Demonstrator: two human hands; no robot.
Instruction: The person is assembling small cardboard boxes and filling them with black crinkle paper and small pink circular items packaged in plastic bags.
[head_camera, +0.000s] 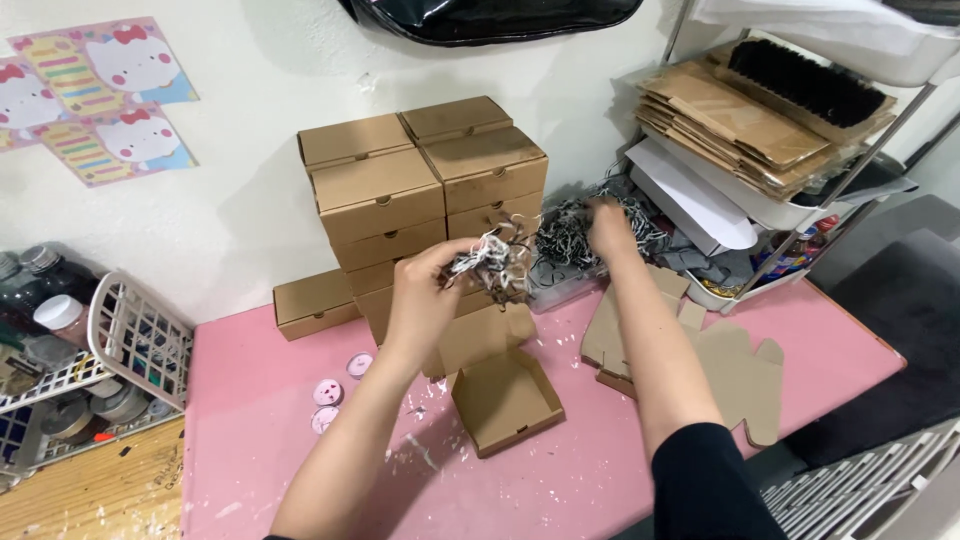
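Left hand (425, 300) raised over the pink bench (250, 420), fingers clenched on a tuft of shredded paper (490, 258), held above and just behind the open box (505, 400). Right hand (610, 228) sunk into the heap of grey and white shred (575, 240) beside the stacked closed boxes (420, 190); fingers buried in the strands, so impossible to tell whether closed on a bunch or loose. Open box empty, lid flap up, sitting mid-bench between both forearms, touching neither. Flat die-cut cardboard blanks (730, 370) lying under and beside the right forearm; small round pink tins (328, 392) left of the box. Likely trouble: loose strands slipping from the tuft and landing on the bench, already flecked with white scraps. Also possible: right forearm dragging across the blanks and shoving one off the bench edge, or an elbow nudging the light box askew.
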